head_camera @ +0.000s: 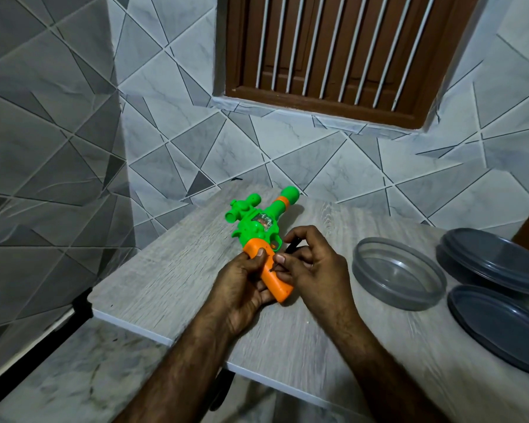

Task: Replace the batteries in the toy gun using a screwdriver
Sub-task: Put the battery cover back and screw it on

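Grey tiled walls (58, 117) back a wood-grain table (171, 270) where left hand (242, 288) grips toy gun (257, 230), right hand (315, 270) pinches screwdriver (292, 247).

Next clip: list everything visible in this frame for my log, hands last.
toy gun: 1, green with an orange handle, lying at the table's centre
screwdriver: 1, dark handle, tip against the side of the gun's orange handle
round container: 1, clear grey, open, on the table right of the hands
round lids: 2, dark grey, at the table's right edge, one behind the other; may be plates
table: 1, pale grey wood-grain
wall: grey and white angular tiles, behind and to the left
window: 1, brown wooden frame with white bars, top
left hand: holds the gun's handle, thumb on top
right hand: pinches the screwdriver
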`<state>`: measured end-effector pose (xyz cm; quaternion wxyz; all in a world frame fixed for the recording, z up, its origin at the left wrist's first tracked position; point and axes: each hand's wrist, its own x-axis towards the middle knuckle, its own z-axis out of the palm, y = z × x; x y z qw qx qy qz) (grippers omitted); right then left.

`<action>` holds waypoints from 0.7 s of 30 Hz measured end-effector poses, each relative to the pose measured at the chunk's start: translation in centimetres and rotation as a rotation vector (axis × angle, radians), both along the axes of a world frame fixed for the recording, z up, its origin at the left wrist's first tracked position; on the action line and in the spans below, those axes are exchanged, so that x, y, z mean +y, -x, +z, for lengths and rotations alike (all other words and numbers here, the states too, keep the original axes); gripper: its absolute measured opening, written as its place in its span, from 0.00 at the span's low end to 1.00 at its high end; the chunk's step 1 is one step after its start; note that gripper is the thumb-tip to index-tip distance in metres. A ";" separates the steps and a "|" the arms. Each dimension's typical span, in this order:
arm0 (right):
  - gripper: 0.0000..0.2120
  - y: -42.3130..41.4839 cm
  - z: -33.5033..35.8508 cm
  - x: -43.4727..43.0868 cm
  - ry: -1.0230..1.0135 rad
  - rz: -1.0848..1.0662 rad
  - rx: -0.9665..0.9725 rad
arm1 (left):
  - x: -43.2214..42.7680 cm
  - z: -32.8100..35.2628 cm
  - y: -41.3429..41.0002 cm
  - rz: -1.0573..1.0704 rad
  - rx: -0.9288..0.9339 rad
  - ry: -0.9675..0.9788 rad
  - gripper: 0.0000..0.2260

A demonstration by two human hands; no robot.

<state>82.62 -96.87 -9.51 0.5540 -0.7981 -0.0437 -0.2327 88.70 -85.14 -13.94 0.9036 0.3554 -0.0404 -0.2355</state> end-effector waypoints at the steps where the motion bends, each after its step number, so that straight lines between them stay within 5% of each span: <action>1: 0.10 0.0 0.0 0.0 -0.022 -0.002 0.003 | 0.0 0.0 0.0 0.005 0.004 -0.004 0.18; 10: 0.05 -0.7 -0.5 0.1 0.270 -0.127 -0.073 | 0.0 0.1 0.0 -0.005 -0.002 -0.033 0.17; 16: 0.15 -1.0 -0.4 0.2 0.208 -0.113 -0.072 | -0.1 0.1 0.1 -0.015 -0.018 -0.019 0.12; 21: 0.08 -1.2 -0.4 -0.6 0.205 -0.116 -0.126 | 0.0 -0.1 -0.2 -0.016 -0.036 -0.019 0.15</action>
